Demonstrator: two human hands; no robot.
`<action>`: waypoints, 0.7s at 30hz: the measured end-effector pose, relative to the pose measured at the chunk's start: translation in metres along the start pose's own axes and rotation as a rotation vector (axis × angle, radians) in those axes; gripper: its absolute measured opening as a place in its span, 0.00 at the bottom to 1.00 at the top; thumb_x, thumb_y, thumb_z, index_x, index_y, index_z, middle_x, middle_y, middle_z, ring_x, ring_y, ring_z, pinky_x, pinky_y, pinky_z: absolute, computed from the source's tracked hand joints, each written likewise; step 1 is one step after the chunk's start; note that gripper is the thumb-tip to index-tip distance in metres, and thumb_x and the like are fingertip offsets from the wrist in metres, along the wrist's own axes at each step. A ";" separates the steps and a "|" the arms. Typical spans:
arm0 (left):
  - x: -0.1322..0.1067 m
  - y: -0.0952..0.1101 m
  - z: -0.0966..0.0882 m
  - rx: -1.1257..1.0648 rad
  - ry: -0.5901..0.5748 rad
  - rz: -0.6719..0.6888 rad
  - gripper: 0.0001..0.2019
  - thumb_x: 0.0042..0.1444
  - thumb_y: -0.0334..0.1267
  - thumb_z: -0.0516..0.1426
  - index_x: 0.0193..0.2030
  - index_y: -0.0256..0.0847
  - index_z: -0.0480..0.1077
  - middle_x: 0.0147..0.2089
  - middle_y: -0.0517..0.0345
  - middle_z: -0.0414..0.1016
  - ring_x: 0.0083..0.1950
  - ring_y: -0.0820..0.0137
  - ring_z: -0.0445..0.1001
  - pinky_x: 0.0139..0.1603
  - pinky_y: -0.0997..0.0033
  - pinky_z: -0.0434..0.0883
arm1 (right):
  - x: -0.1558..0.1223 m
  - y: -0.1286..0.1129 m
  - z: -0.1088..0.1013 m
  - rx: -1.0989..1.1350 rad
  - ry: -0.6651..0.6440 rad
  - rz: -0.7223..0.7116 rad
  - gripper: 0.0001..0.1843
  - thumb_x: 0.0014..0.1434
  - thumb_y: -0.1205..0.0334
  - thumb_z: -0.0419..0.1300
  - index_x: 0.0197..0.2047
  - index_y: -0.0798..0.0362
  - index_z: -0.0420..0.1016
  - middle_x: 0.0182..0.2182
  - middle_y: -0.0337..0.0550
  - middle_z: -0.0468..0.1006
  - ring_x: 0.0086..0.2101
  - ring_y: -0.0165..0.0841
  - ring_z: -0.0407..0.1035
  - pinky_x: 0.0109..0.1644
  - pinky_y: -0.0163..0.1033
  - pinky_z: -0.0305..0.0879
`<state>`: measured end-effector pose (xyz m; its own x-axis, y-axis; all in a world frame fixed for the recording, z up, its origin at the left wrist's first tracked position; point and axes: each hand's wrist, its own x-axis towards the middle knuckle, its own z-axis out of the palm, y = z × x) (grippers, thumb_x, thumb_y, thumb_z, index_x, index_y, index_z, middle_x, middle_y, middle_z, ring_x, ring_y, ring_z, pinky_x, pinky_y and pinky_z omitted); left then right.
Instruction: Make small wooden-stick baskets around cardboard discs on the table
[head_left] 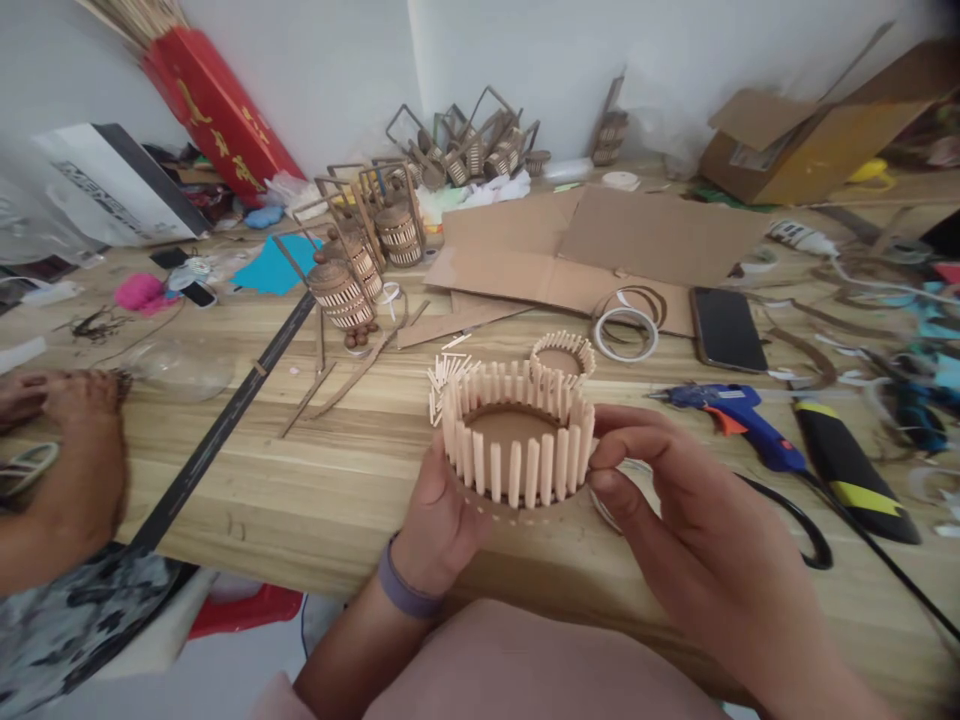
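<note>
My left hand (442,530) is closed from below around a small round basket (517,465), made of a brown disc with short wooden sticks standing upright round its edge. Its open top tilts toward me, above the table's front edge. At the basket's right side, the thumb and forefinger of my right hand (660,490) are pinched against the end sticks; the fingertips hide the exact spot they grip. Just behind it stands a smaller ring of sticks (562,358) on a similar base. Loose wooden sticks (448,380) lie in a pile to its left.
To the right lie a blue glue gun (739,410), a black-and-yellow tool (855,475), a phone (727,328) and rolls of tape (626,333). Cardboard sheets (525,245) and finished lidded baskets (341,292) stand behind. A co-worker's arm (82,460) rests at left beyond a black strip (225,420).
</note>
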<state>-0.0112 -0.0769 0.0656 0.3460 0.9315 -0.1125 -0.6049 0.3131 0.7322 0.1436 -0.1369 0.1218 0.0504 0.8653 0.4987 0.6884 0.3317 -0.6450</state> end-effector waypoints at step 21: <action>-0.011 -0.001 0.012 0.215 -0.149 0.200 0.42 0.44 0.53 0.70 0.65 0.44 0.61 0.56 0.45 0.75 0.57 0.51 0.74 0.59 0.52 0.70 | -0.009 -0.004 0.013 -0.266 0.103 -0.058 0.05 0.67 0.61 0.52 0.37 0.46 0.67 0.37 0.41 0.80 0.39 0.37 0.75 0.41 0.42 0.68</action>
<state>-0.0060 -0.0896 0.0747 0.3463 0.9281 0.1364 -0.5121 0.0652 0.8565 0.1310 -0.1408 0.1128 0.0699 0.8005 0.5953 0.8573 0.2570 -0.4461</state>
